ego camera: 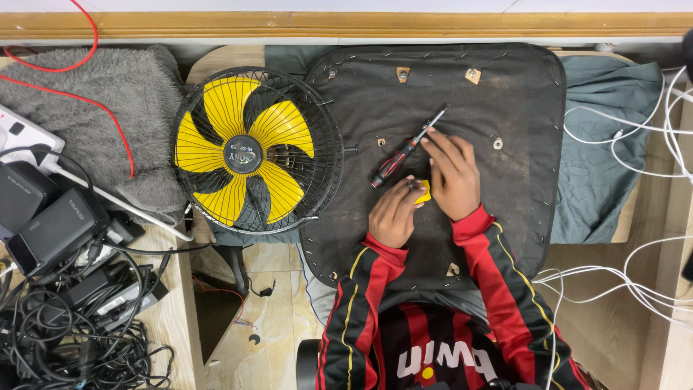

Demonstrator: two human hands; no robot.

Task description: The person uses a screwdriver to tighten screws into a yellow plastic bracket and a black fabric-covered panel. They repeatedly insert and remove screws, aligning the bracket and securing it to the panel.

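My left hand [393, 214] and my right hand [453, 173] meet over a small yellow piece [425, 192] on the black underside of a chair seat [505, 94]. Both hands pinch that yellow piece between them. A screwdriver [404, 150] with a red and black handle lies on the seat just above my hands, its tip beside the fingers of my right hand. Metal screw holes show near the seat's corners.
A fan [256, 149] with yellow blades in a black cage lies left of the seat. A grey fluffy cloth [101, 108], black power adapters [54, 227] and tangled cables fill the left side. White cables [635, 137] trail on the right over a green-grey cloth [599, 166].
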